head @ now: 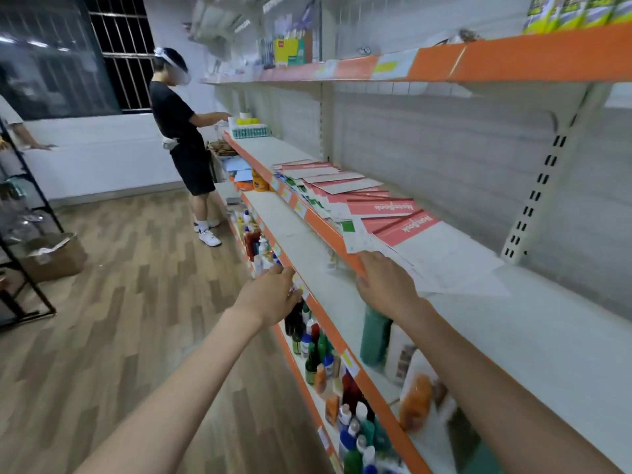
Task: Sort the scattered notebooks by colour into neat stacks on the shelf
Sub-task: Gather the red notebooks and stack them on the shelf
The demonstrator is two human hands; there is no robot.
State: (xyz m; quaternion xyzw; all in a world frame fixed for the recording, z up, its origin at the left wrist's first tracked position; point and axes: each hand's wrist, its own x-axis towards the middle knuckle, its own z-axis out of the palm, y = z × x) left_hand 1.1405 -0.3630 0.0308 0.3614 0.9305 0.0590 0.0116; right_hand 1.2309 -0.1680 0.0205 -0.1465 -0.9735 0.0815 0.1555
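Forearms nearest camera, both extended toward shelving. Left hand [273,289] empty, fingers loosely curled, resting at orange lip of lower shelf [307,292]; judged bracing, not gripping. Right hand [384,285] flat, fingers straight, on front edge of middle shelf [547,336], touching near white sheets [444,265]; judged positioned to start gathering. Notebooks [379,208] unsorted: red covers fanned overlapping along middle shelf, green ones [309,196] mixed at front edge. Bottles [321,350] below. Second person [181,131] far left, at same shelving.
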